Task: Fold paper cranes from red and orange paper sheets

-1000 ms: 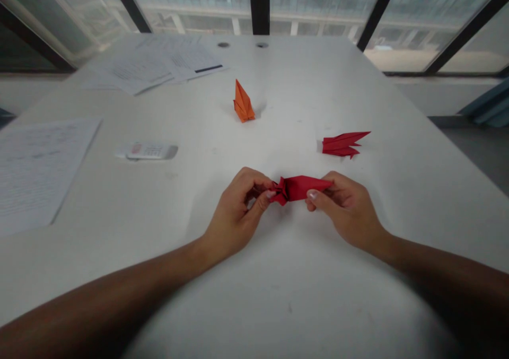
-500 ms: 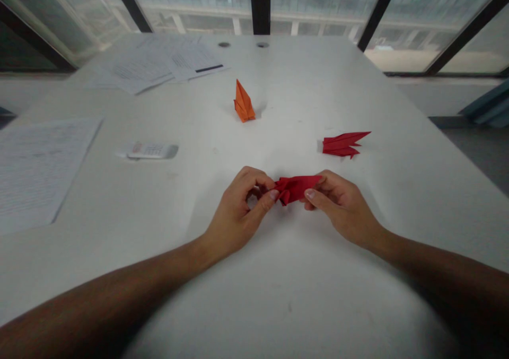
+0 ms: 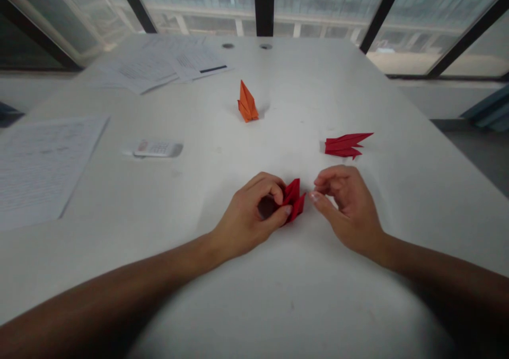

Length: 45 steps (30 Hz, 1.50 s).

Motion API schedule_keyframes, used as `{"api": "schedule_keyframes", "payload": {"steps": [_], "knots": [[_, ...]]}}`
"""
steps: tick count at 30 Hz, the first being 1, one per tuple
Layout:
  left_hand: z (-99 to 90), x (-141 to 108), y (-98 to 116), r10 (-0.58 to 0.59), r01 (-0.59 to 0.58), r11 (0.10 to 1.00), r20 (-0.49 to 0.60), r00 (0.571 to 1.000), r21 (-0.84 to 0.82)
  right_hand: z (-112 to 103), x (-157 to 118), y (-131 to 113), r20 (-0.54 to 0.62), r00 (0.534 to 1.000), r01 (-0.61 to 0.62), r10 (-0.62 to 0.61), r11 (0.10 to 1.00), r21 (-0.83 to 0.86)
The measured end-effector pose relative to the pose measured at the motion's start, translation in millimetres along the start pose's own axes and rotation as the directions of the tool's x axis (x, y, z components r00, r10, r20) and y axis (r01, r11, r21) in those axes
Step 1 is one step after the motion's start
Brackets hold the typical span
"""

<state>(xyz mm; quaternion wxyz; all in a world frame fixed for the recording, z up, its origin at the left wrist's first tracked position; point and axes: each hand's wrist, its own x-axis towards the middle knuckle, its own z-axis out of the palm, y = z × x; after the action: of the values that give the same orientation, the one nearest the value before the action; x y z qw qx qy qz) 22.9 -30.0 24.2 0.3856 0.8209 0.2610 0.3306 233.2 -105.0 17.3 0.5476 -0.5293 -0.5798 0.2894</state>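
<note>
Between thumb and fingers, my left hand (image 3: 254, 213) pinches a folded red origami paper (image 3: 295, 202) low over the white table. Its pointed flaps stick up and to the right; my fingers hide its left end. Just right of those flaps is my right hand (image 3: 345, 205), its fingers curled but apart from the thumb, with nothing in between. Beyond my right hand lies a second red origami piece (image 3: 344, 146), its long points facing right. An orange origami piece (image 3: 247, 104) stands farther back with one tip pointing up.
A white-and-grey packet or eraser (image 3: 158, 148) lies to the left on the white table (image 3: 254, 306). Printed sheets (image 3: 43, 168) cover the left edge, and more papers (image 3: 155, 64) lie at the back left. Two round holes are near the far edge, before the windows.
My right hand has let go of the red paper and moved slightly right. In my left hand the paper has turned, so its flaps now show. The view has shifted a little.
</note>
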Motion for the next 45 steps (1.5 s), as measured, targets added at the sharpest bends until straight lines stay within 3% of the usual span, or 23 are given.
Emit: {"api": "schedule_keyframes", "payload": {"steps": [2, 5, 8, 13, 16, 23, 28, 30, 35, 45], "knots": [[0.8, -1, 1, -0.013, 0.015, 0.999, -0.053, 0.998, 0.028, -1, -2, -3, 0.021, 0.989, 0.145, -0.144, 0.983, -0.112], [2.6, -4, 3, 0.034, -0.032, 0.999, -0.066, 0.997, 0.044, -3, -2, -10, 0.177, 0.969, 0.217, -0.174, 0.940, -0.263], [4.0, -7, 4, 0.096, -0.093, 0.994, -0.049, 0.994, 0.056, -2, 0, -15, 0.216, 0.966, 0.210, -0.144, 0.922, -0.325], [4.8, -8, 5, 0.096, -0.094, 0.994, -0.042, 0.994, 0.057, -3, 0, -11, 0.145, 0.985, 0.136, -0.092, 0.933, -0.334], [4.9, -8, 5, 0.102, -0.101, 0.994, -0.017, 0.995, 0.044, -4, 0, -11, 0.191, 0.975, 0.175, -0.115, 0.926, -0.336], [5.4, -9, 4, 0.119, -0.119, 0.992, 0.007, 0.993, 0.036, -3, 7, -17, 0.226, 0.918, 0.387, -0.328, 0.866, -0.316], [6.3, -9, 3, 0.125, -0.125, 0.992, 0.024, 0.992, 0.015, -7, 7, -10, 0.288, 0.848, 0.528, -0.445, 0.760, -0.380], [6.8, -9, 3, 0.129, -0.129, 0.992, 0.026, 0.991, 0.009, -7, 7, -8, 0.300, 0.847, 0.528, -0.438, 0.756, -0.387], [6.7, -9, 4, 0.134, -0.134, 0.991, 0.035, 0.990, 0.004, -6, 9, -13, 0.268, 0.902, 0.422, -0.339, 0.826, -0.374], [7.9, -8, 6, 0.154, -0.154, 0.988, 0.017, 0.988, 0.025, -7, 8, -20, 0.313, 0.879, 0.461, -0.360, 0.810, -0.364]]}}
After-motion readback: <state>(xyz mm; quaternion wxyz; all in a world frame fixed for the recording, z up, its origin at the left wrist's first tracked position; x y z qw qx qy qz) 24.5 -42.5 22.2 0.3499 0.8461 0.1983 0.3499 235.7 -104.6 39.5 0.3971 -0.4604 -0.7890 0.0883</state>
